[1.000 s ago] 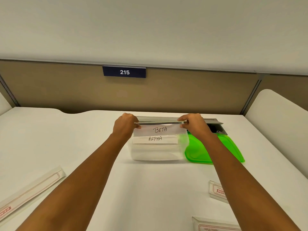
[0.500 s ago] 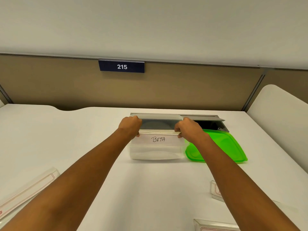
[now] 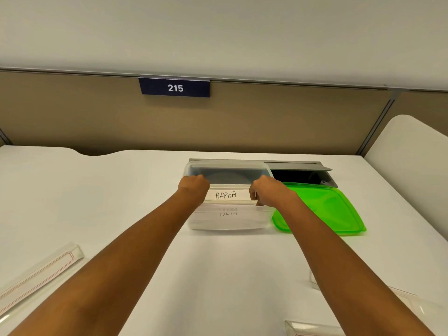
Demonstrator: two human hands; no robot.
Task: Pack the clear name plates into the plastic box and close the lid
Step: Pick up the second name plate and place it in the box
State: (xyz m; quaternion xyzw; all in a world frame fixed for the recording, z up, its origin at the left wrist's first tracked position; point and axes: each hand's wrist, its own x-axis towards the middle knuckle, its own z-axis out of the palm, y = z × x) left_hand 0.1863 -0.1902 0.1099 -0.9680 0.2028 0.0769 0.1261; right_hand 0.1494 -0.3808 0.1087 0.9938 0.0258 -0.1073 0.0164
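A clear plastic box (image 3: 228, 223) stands open at the middle back of the white desk. My left hand (image 3: 194, 189) and my right hand (image 3: 268, 192) pinch the two ends of a clear name plate (image 3: 228, 195) whose paper label reads ALPHA, held level at the box's near rim. Lower down, blurred handwriting shows through the box's front wall. The green lid (image 3: 327, 209) lies flat on the desk, touching the box's right side.
More clear name plates lie on the desk: a long one at the near left (image 3: 36, 275) and others at the near right (image 3: 315, 329). An open grey cable hatch (image 3: 303, 174) sits behind the box and lid. A tan partition with a 215 sign (image 3: 175, 88) backs the desk.
My hands have sunk from above the box to its near rim with the plate. The label facing me read BETA before; ALPHA shows now, with faint writing lower inside.
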